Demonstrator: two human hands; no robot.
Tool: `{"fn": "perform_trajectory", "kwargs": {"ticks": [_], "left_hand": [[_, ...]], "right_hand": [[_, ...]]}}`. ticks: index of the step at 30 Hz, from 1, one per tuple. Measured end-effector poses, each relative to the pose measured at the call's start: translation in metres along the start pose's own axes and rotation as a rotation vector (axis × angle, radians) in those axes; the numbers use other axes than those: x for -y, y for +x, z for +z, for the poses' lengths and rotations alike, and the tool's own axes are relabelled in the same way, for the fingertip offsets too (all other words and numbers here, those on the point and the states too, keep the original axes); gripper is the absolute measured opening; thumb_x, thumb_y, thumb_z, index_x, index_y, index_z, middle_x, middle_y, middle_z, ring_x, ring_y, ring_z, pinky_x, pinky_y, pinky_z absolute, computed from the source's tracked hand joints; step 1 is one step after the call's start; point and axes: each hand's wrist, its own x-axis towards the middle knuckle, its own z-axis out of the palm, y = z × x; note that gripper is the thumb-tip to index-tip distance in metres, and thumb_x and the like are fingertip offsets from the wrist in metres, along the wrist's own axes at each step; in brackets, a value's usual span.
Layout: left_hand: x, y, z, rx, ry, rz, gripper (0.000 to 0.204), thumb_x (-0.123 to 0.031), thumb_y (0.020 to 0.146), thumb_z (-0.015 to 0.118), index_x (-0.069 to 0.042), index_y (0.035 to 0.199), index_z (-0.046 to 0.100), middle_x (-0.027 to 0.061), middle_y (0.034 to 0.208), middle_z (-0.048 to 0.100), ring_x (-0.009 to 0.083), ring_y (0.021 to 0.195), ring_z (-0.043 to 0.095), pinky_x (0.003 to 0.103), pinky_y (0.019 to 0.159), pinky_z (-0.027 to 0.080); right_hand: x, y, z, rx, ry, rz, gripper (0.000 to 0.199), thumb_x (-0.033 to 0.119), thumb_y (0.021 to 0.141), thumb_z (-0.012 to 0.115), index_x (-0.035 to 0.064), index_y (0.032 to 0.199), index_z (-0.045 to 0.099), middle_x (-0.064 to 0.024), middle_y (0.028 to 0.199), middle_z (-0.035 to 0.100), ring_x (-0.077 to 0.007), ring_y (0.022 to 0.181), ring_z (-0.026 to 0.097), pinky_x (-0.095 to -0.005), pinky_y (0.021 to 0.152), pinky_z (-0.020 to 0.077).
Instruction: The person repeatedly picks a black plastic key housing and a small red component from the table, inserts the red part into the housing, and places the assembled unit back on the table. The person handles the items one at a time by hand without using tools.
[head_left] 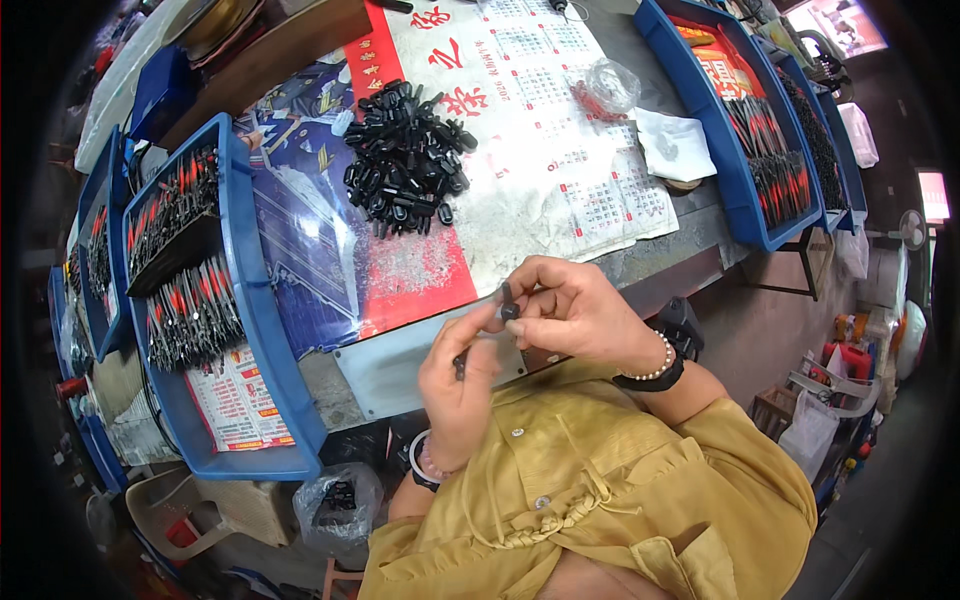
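Both my hands meet in front of my body, over the table's near edge. Between the fingertips of my right hand [572, 312] is a small black piece [509, 308], pinched by thumb and finger. My left hand [458, 375] reaches the same piece with its fingertips, its fingers curled and slightly blurred. Another small dark piece [460, 364] shows within the curled left fingers; its kind is unclear. Beyond my hands lies a heap of glossy black parts [405, 155], small and elongated, on a printed calendar sheet [530, 200].
On the left, a blue tray [232, 300] holds rows of slim black-and-red items. At the right stands another blue tray [735, 195] with similar rows. A crumpled clear plastic bag [610, 88] and white paper [675, 145] lie on the table. A pale plate [385, 370] lines its near edge.
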Motion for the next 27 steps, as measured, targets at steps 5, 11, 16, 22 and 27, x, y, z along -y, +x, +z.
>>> {"fn": "perform_trajectory", "kwargs": {"ticks": [5, 11, 16, 22, 27], "left_hand": [[0.002, -0.005, 0.000, 0.013, 0.083, 0.060, 0.025, -0.012, 0.096, 0.054, 0.003, 0.116, 0.054, 0.0041, 0.094, 0.057, 0.0057, 0.068, 0.049, 0.020, 0.060, 0.041], [-0.006, -0.010, 0.004, -0.056, -0.015, -0.113, 0.027, 0.000, 0.090, 0.057, 0.002, 0.117, 0.053, 0.0046, 0.096, 0.062, 0.0073, 0.080, 0.055, 0.021, 0.074, 0.045], [-0.008, -0.007, -0.001, 0.049, -0.211, -0.276, 0.028, -0.004, 0.092, 0.057, 0.002, 0.119, 0.054, 0.0046, 0.093, 0.066, 0.0014, 0.068, 0.049, 0.016, 0.061, 0.040], [-0.002, -0.006, -0.006, 0.061, -0.389, -0.325, 0.022, -0.013, 0.094, 0.055, 0.002, 0.111, 0.056, 0.0076, 0.085, 0.066, 0.0010, 0.055, 0.042, 0.017, 0.050, 0.034], [-0.004, -0.008, -0.010, 0.028, -0.440, -0.314, 0.024, -0.018, 0.093, 0.059, 0.003, 0.105, 0.056, 0.0131, 0.082, 0.063, 0.0063, 0.053, 0.044, 0.018, 0.049, 0.035]], "right_hand": [[0.000, 0.000, -0.001, 0.056, 0.142, 0.089, 0.020, 0.005, 0.085, 0.067, -0.0019, 0.100, 0.054, -0.0025, 0.081, 0.057, -0.0057, 0.065, 0.058, -0.0200, 0.057, 0.0475], [-0.011, -0.007, 0.012, -0.048, 0.084, 0.050, 0.016, 0.011, 0.088, 0.066, -0.0023, 0.093, 0.059, -0.0028, 0.077, 0.059, -0.0062, 0.062, 0.057, -0.0223, 0.053, 0.0459], [-0.007, 0.002, -0.017, -0.004, -0.461, -0.285, 0.019, 0.017, 0.088, 0.064, -0.0013, 0.093, 0.063, -0.0094, 0.077, 0.063, -0.0157, 0.066, 0.061, -0.0290, 0.059, 0.0467], [-0.002, 0.066, -0.097, -0.509, -1.001, -0.432, 0.016, 0.016, 0.083, 0.063, -0.0001, 0.083, 0.063, -0.0142, 0.081, 0.061, -0.0301, 0.069, 0.059, -0.0383, 0.065, 0.0473], [-0.011, 0.085, -0.110, -0.396, -1.133, -0.384, 0.012, 0.012, 0.081, 0.061, -0.0005, 0.079, 0.061, -0.0151, 0.077, 0.061, -0.0323, 0.068, 0.059, -0.0385, 0.064, 0.0468]]}}
